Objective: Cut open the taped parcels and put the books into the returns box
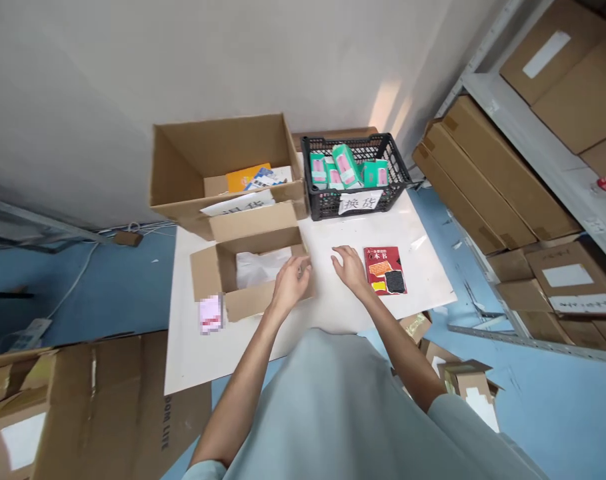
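Note:
My left hand (291, 283) is at the right edge of a small open cardboard box (250, 301), its fingers curled near the rim; whether it grips the box flap I cannot make out. White paper or plastic (257, 268) lies inside that box. My right hand (350, 268) hovers over the white table (327, 233), fingers apart and nothing in them. Just to its right lies a red book (385, 259) with orange, yellow and black patches on the cover. A blurred pinkish item (211, 314) lies left of the small box.
Behind stand a large open carton (223, 143) with flat packets inside and a black crate (333, 205) of green-and-pink boxes. Shelves with cartons (497, 180) rise on the right. More cartons (113, 400) stand on the floor at lower left and lower right.

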Demonstrator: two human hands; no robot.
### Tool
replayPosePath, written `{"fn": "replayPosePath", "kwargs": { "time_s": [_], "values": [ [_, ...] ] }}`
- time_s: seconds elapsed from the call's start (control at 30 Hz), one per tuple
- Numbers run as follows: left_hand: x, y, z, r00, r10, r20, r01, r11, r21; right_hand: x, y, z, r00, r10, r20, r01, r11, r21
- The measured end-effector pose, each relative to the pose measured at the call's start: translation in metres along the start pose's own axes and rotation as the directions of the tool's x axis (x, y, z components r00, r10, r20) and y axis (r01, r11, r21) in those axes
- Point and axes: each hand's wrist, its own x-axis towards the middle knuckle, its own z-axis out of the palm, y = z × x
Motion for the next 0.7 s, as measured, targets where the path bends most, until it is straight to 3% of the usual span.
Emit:
{"fn": "replayPosePath", "kwargs": {
  "time_s": [0.07, 0.13, 0.23, 0.37, 0.47, 0.57, 0.7],
  "values": [
    [0.005, 0.016, 0.043, 0.995, -0.012, 0.100, 0.021, 0.996, -0.088, -0.026, 0.054, -0.019, 0.987, 0.162, -0.011, -0.163, 0.986, -0.022],
    [0.008, 0.025, 0.090, 0.970, -0.090, 0.228, 0.133, 0.974, -0.184, -0.054, 0.104, -0.033, 0.943, 0.333, -0.011, -0.333, 0.943, -0.032],
    [0.011, 0.032, 0.161, 0.882, -0.247, 0.401, 0.358, 0.904, -0.231, -0.096, 0.166, -0.044, 0.866, 0.500, -0.005, -0.500, 0.866, -0.012],
    [0.014, 0.037, 0.237, 0.774, -0.411, 0.482, 0.537, 0.830, -0.154, -0.139, 0.218, -0.049, 0.814, 0.580, 0.032, -0.581, 0.814, 0.011],
    [0.016, 0.043, 0.278, 0.699, -0.496, 0.515, 0.635, 0.762, -0.126, -0.156, 0.239, -0.048, 0.802, 0.592, 0.080, -0.596, 0.802, 0.039],
    [0.019, 0.048, 0.306, 0.644, -0.556, 0.525, 0.704, 0.699, -0.123, -0.164, 0.251, -0.046, 0.802, 0.582, 0.135, -0.593, 0.802, 0.071],
    [0.024, 0.053, 0.322, 0.639, -0.607, 0.472, 0.734, 0.665, -0.139, -0.167, 0.261, -0.051, 0.796, 0.572, 0.195, -0.598, 0.794, 0.111]
  ]
}}
